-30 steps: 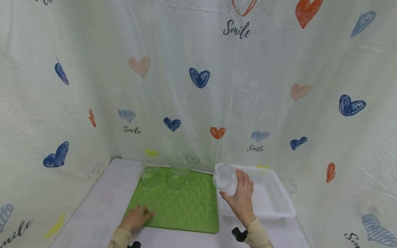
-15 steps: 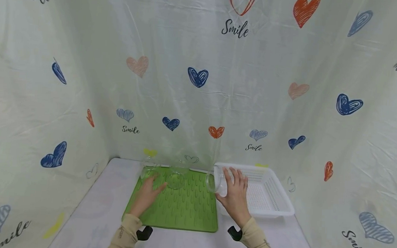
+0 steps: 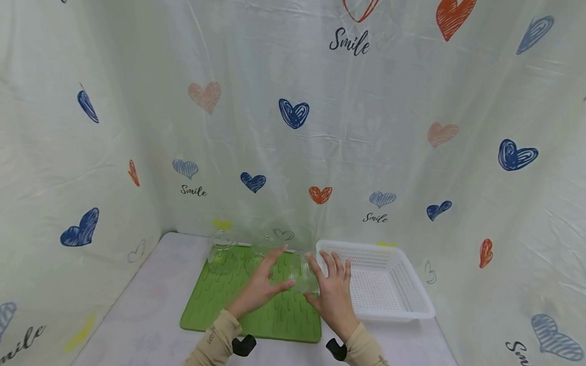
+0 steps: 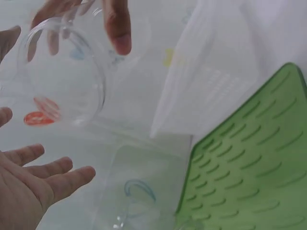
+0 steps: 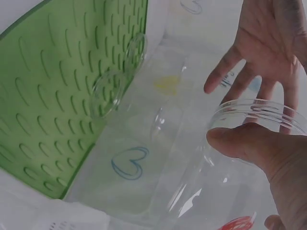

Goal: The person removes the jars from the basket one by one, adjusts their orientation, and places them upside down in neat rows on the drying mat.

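A clear jar [image 3: 302, 273] with a threaded rim hangs tilted over the right part of the green ridged mat [image 3: 287, 324]. My right hand [image 3: 334, 297] grips it by its side; in the right wrist view the thumb lies across the glass just by the threaded rim [image 5: 259, 108]. My left hand [image 3: 261, 291] faces the jar from the left, fingers spread and thumb apart; the left wrist view shows a gap between these fingers and the glass [image 4: 67, 76]. Two more clear glass vessels, a left one [image 3: 222, 259] and a right one [image 3: 254, 255], stand at the mat's back left.
Right of the mat stands a white perforated plastic basket [image 3: 418, 300]. Both rest on a white-covered table [image 3: 151, 291]. A pale curtain [image 3: 343, 152] printed with hearts hangs close behind and along both sides.
My right hand has brought the jar left from over the basket to above the mat, tilting it. My left hand has risen from the mat's front left corner and moved right, towards the jar.
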Demonstrator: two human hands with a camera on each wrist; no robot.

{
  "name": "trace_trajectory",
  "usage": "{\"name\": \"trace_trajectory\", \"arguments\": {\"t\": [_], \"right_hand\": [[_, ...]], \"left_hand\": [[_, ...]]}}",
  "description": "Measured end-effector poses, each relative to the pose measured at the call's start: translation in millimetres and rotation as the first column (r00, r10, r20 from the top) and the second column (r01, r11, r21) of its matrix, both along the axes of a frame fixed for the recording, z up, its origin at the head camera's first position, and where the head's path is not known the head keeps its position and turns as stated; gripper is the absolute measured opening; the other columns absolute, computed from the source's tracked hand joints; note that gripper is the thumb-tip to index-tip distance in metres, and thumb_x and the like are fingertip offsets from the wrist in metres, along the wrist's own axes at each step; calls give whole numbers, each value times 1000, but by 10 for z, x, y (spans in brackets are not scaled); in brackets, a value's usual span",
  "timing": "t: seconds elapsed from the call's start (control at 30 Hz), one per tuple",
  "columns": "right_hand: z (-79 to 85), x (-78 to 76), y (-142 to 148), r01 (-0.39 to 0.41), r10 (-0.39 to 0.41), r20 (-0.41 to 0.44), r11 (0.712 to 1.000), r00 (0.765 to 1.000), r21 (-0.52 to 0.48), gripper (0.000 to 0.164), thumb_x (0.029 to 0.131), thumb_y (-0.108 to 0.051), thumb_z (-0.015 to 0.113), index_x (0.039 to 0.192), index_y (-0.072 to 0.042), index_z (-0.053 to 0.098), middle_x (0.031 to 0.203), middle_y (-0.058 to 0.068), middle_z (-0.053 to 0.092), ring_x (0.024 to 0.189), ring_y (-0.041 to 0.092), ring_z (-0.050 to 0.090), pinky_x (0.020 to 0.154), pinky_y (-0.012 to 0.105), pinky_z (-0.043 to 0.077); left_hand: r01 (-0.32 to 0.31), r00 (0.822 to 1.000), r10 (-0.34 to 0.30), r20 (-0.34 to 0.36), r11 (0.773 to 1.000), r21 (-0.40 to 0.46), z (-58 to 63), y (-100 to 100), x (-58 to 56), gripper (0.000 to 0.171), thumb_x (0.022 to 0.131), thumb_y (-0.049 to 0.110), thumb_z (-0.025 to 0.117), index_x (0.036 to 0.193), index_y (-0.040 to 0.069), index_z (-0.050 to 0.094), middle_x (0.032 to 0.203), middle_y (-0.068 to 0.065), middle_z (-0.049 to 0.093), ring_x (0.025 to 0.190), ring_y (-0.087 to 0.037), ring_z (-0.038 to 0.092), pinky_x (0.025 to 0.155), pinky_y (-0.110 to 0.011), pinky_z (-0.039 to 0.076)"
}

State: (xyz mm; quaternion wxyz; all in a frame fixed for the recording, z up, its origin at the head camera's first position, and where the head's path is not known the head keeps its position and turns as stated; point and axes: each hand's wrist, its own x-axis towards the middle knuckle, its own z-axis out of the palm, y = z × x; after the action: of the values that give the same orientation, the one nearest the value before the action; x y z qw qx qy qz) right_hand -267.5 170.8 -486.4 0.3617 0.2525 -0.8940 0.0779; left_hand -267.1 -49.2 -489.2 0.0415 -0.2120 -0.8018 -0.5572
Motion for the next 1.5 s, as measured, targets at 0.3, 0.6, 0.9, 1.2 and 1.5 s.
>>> {"name": "trace_trajectory", "arguments": {"t": [0.3,0.6,0.9,1.2,1.5], "right_hand": [[-1,64,-48,-6,6,6,999,1000,37,114,50,-37,95,149,-28,37,142,16,44,133,45,37,106,73,25],[-14,95,-107,-26,27,-17,998,999,58,114,50,-39,95,149,-28,37,141,18,46,132,46,39,101,75,29],[-18,115,-119,-55,56,-7,997,998,53,117,50,-43,94,150,-24,35,142,22,44,132,48,38,102,74,26],[95,111,-80,-131,140,94,987,986,-92,117,56,-52,90,152,-20,30,152,24,30,137,46,32,105,72,25],[254,117,42,-167,270,240,911,933,-377,95,80,-51,74,154,-18,25,157,23,18,139,49,25,97,74,35]], "left_hand": [[33,999,-33,11,999,37,-9,104,66,87,86,33,74,153,37,18,160,-10,18,140,-41,31,103,-59,43],[64,998,-63,-22,995,70,-71,107,9,76,87,32,72,149,39,29,155,-9,28,133,-39,41,99,-51,50],[52,998,-50,-24,994,91,-78,91,21,71,87,33,72,148,36,34,152,-8,34,130,-41,43,97,-53,50],[28,1000,-27,-15,994,107,-73,20,38,70,88,31,72,148,30,36,151,-4,37,130,-34,46,97,-50,51],[8,1000,-7,-11,995,104,-64,-95,26,70,89,28,70,149,30,35,153,-4,35,130,-34,45,98,-51,49]]}}
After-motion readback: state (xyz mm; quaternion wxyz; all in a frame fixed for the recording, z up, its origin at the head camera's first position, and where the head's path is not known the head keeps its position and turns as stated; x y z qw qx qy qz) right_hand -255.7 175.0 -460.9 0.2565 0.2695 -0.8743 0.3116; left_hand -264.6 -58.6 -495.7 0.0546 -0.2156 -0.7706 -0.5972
